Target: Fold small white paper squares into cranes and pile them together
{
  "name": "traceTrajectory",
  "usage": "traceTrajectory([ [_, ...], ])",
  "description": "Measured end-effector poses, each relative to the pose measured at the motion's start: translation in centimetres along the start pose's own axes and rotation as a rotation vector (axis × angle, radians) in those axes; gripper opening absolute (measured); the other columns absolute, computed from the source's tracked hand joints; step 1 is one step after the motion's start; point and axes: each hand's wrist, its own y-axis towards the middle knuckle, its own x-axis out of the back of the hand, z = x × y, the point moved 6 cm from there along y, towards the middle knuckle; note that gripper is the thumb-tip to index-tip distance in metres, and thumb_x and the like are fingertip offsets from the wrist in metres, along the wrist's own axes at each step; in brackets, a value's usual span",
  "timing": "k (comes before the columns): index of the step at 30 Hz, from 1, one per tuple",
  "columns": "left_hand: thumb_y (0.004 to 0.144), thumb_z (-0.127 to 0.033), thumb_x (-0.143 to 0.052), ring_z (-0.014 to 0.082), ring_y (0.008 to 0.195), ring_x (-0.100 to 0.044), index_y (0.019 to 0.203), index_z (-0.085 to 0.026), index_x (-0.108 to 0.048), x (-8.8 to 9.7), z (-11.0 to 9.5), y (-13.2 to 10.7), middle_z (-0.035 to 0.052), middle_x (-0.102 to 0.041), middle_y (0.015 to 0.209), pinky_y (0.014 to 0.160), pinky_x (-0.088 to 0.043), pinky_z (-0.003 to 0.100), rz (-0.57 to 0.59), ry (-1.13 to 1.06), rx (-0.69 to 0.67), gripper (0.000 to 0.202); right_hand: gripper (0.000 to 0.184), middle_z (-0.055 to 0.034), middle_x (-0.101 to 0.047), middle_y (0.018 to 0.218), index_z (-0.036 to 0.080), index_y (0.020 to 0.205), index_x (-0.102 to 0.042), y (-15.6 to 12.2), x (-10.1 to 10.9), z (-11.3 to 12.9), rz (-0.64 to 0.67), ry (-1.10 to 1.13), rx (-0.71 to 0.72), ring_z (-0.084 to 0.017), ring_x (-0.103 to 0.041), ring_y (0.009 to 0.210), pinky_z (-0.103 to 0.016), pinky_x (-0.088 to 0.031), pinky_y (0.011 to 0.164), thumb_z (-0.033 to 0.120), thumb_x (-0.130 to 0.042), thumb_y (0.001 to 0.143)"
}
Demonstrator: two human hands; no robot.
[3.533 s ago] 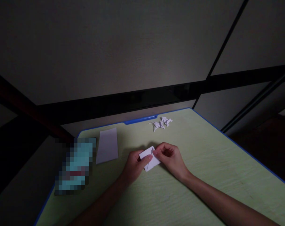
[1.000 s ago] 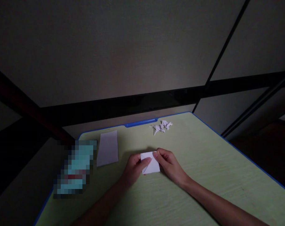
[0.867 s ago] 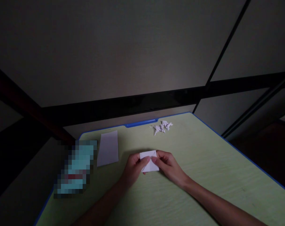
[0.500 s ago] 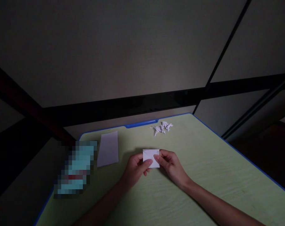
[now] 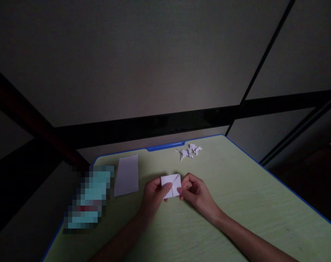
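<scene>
A small square of folded white paper (image 5: pixel 168 179) is held between my two hands over the table, with crease lines and a diagonal flap edge on its upper face. My left hand (image 5: pixel 152 193) grips its left side, the thumb lying flat on the middle and the fingers behind. At the lower right edge, my right hand (image 5: pixel 196 189) pinches the paper between thumb and curled fingers. The fingers under the paper are mostly hidden.
White sheets of paper (image 5: pixel 127 174) lie to the left on the green table (image 5: pixel 236 203). Beyond my hands are small folded paper figures (image 5: pixel 186 153). A blurred-out teal item (image 5: pixel 90 196) rests at the left edge. A blue handle piece (image 5: pixel 165 146) lines the back edge, before a panelled wall.
The folded paper has shifted slightly left and tilted, and a diagonal flap and vertical seam now show on it. My right thumb has slid from its face to its right edge.
</scene>
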Motion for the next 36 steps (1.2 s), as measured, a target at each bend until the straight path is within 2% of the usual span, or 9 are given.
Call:
traceTrajectory([
  [6,0.053,-0.028,-0.060,0.0051,0.034,-0.037,0.046,-0.012,-0.051,-0.5,0.2,-0.1,-0.0045,-0.044,0.036,0.034,-0.029,0.017,0.034,0.062,0.015,0.020,0.018,0.0059,-0.045,0.053,0.017,0.070,-0.042,-0.3,0.2,0.3,-0.020,-0.028,0.089,-0.006,-0.041,0.048,-0.019,-0.029,0.046,0.024,-0.059,0.066],
  [10,0.053,-0.028,-0.060,0.0054,0.035,-0.038,0.048,-0.011,-0.052,-0.5,0.7,0.0,-0.0042,-0.045,0.037,0.035,-0.029,0.017,0.057,0.081,0.035,0.019,0.020,0.0049,-0.042,0.060,0.018,0.086,-0.043,-0.7,0.3,0.7,-0.041,-0.145,0.155,-0.007,-0.039,0.052,-0.020,-0.030,0.047,0.020,-0.055,0.070],
  [13,0.053,-0.028,-0.060,0.0057,0.036,-0.038,0.048,-0.011,-0.052,-0.4,0.9,0.1,-0.0041,-0.045,0.037,0.035,-0.029,0.017,0.064,0.093,0.037,0.019,0.019,0.0038,-0.041,0.063,0.019,0.087,-0.044,-0.9,0.3,1.1,-0.042,-0.210,0.205,-0.008,-0.039,0.052,-0.020,-0.030,0.046,0.018,-0.054,0.071],
  [17,0.054,-0.029,-0.060,0.0060,0.036,-0.039,0.051,-0.011,-0.053,-0.5,1.0,0.1,-0.0038,-0.046,0.038,0.036,-0.029,0.017,0.089,0.103,0.036,0.020,0.016,-0.0001,-0.042,0.077,0.020,0.083,-0.047,-1.0,0.3,1.7,-0.051,-0.227,0.281,-0.008,-0.041,0.057,-0.020,-0.032,0.047,0.015,-0.054,0.070],
  [22,0.054,-0.030,-0.060,0.0059,0.035,-0.038,0.049,-0.011,-0.051,-0.5,1.2,0.2,-0.0039,-0.045,0.038,0.036,-0.029,0.017,0.106,0.128,0.043,0.021,0.026,-0.0019,-0.041,0.086,0.021,0.093,-0.050,-1.0,0.3,1.7,-0.050,-0.233,0.294,-0.009,-0.042,0.059,-0.021,-0.033,0.048,0.012,-0.053,0.069],
  [24,0.055,-0.030,-0.059,0.0059,0.035,-0.038,0.050,-0.011,-0.051,-0.5,1.3,0.2,-0.0041,-0.045,0.038,0.036,-0.029,0.017,0.125,0.134,0.030,0.021,0.024,-0.0025,-0.042,0.088,0.020,0.090,-0.053,-0.7,0.3,1.6,-0.026,-0.226,0.269,-0.008,-0.042,0.058,-0.021,-0.032,0.048,0.013,-0.055,0.067],
  [28,0.057,-0.031,-0.058,0.0057,0.036,-0.037,0.052,-0.011,-0.051,-0.7,1.4,0.1,-0.0045,-0.043,0.038,0.036,-0.028,0.017,0.172,0.143,0.002,0.021,0.020,0.0037,-0.042,0.061,0.019,0.083,-0.050,-0.2,0.1,0.6,0.036,-0.055,0.128,-0.007,-0.038,0.049,-0.019,-0.029,0.044,0.017,-0.058,0.065],
  [30,0.059,-0.032,-0.058,0.0057,0.037,-0.037,0.053,-0.011,-0.052,-0.8,1.3,0.1,-0.0046,-0.043,0.039,0.037,-0.028,0.017,0.188,0.148,-0.015,0.022,0.019,0.0056,-0.041,0.056,0.019,0.077,-0.047,0.0,0.1,0.3,0.061,0.041,0.090,-0.007,-0.037,0.047,-0.019,-0.029,0.044,0.019,-0.060,0.063],
  [36,0.063,-0.032,-0.055,0.0054,0.037,-0.036,0.053,-0.012,-0.050,-0.7,1.0,0.0,-0.0049,-0.042,0.039,0.036,-0.028,0.017,0.173,0.177,-0.069,0.023,0.017,0.0008,-0.046,0.070,0.017,0.065,-0.048,0.0,0.2,0.8,0.027,0.027,0.136,-0.009,-0.043,0.057,-0.020,-0.033,0.048,0.020,-0.064,0.060],
])
